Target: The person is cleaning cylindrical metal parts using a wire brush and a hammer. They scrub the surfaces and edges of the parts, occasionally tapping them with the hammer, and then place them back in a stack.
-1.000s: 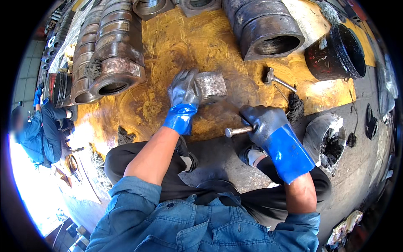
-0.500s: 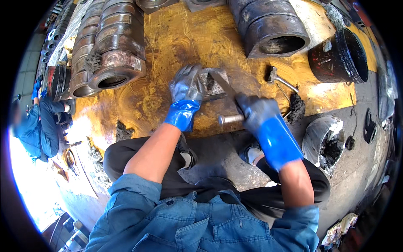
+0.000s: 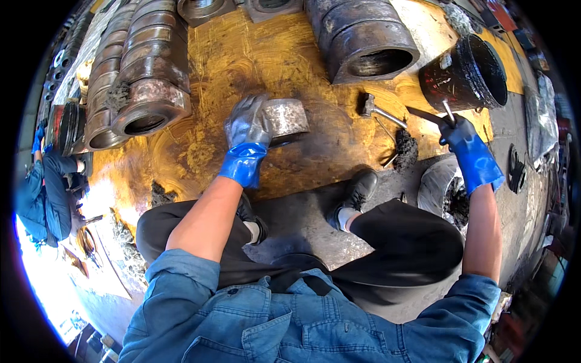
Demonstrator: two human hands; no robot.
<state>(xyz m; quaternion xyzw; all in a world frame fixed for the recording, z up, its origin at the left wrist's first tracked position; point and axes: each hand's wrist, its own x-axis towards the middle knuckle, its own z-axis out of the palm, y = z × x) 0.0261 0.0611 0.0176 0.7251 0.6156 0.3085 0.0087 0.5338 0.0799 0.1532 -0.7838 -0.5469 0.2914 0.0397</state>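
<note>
My left hand [image 3: 249, 124], in a grey-and-blue rubber glove, is closed over the left end of a short, worn metal ring [image 3: 286, 117] on the yellow-stained work surface [image 3: 266, 60]. The curved, scratched silver side of the ring shows; the glove hides its left part. Out to the right, my right hand [image 3: 463, 142], gloved alike, grips a flat, dark-bladed scraper [image 3: 423, 114] whose blade points left. A shiny metal rod [image 3: 448, 110] also sticks up from that fist; whether it belongs to the scraper I cannot tell.
A hammer [image 3: 384, 112] lies near dark, greasy clumps [image 3: 406, 149]. Behind my right hand stands a black bucket [image 3: 454, 81]. A white sack [image 3: 431, 181] with black matter sits closer. Rows of metal cylinders [image 3: 154, 60] and a large one [image 3: 369, 42] lie beyond. Far left, another person [image 3: 42, 193] crouches.
My right hand has swung from beside the ring out to the right, toward the bucket, with the scraper. The ring has turned under my left hand, now showing its curved side. My right knee has shifted.
</note>
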